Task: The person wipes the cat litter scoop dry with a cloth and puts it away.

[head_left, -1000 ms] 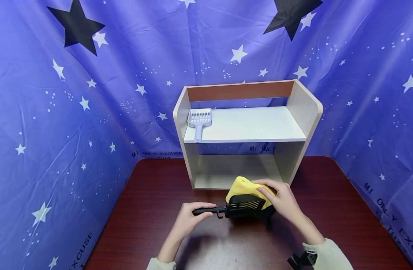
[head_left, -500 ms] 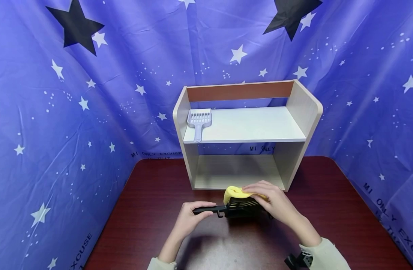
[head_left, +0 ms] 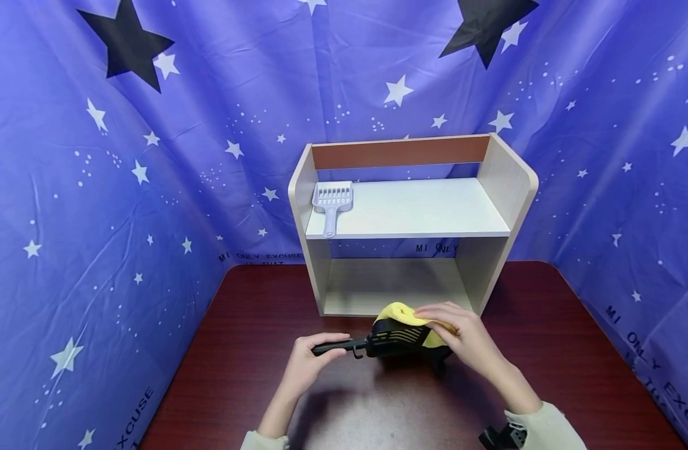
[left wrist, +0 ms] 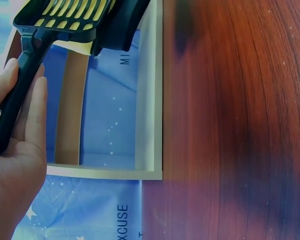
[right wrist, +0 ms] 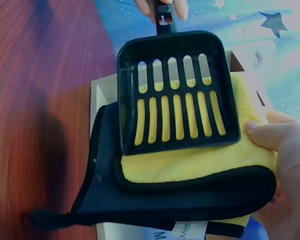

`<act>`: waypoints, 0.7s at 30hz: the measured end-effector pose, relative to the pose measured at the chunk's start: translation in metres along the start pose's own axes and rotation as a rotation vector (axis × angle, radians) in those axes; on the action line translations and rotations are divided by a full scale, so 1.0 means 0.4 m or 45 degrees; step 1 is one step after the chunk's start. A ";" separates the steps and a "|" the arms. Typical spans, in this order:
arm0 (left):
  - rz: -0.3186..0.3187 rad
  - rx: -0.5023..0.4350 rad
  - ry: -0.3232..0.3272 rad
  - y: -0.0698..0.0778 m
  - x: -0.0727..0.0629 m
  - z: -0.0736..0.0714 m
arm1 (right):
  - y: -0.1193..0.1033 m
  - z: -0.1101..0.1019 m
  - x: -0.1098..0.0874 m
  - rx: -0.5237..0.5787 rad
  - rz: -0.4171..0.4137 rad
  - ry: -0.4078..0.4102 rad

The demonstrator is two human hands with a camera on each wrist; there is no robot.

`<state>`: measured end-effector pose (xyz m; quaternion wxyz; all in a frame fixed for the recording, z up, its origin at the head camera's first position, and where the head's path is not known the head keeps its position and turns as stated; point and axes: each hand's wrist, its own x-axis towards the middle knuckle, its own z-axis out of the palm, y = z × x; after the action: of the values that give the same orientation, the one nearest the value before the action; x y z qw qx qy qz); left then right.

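A black slotted litter scoop (head_left: 397,334) is held above the table, its handle (left wrist: 21,90) gripped by my left hand (head_left: 305,362) between thumb and fingers. Behind the scoop's slotted head lies a yellow cloth with dark edging (right wrist: 190,167), which shows through the slots (right wrist: 180,117) in the right wrist view. My right hand (head_left: 466,334) pinches this cloth at its right side, thumb toward me. A dark side of the cloth (right wrist: 155,205) hangs below the scoop, with a loop at one corner and a white label (right wrist: 189,230).
A two-level wooden shelf unit (head_left: 507,187) stands at the back of the dark red table (head_left: 254,325). On its white upper board lies a pale slotted scoop (head_left: 332,203) at the left. A blue star-printed curtain (head_left: 209,125) surrounds the table.
The cloth has shifted down, then slightly up again along the scoop with my right hand. My left hand and the scoop have moved a little left, and the scoop head has tilted.
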<state>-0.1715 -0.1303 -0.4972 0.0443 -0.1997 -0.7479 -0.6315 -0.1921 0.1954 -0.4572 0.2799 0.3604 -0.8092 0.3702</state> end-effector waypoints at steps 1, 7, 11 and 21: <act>0.002 -0.005 0.006 -0.001 0.000 -0.002 | 0.001 -0.002 -0.003 -0.001 0.024 0.003; 0.020 -0.040 0.018 -0.003 -0.002 -0.012 | 0.006 -0.009 -0.021 -0.001 0.136 0.006; 0.023 -0.041 0.025 -0.002 -0.002 -0.019 | 0.012 -0.010 -0.030 0.014 0.154 0.028; 0.000 -0.039 0.119 0.000 -0.001 -0.021 | 0.018 -0.009 -0.051 -0.113 0.372 0.247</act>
<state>-0.1728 -0.1385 -0.4957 0.0760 -0.1705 -0.7354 -0.6515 -0.1853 0.2091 -0.4726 0.3155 0.1889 -0.8376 0.4039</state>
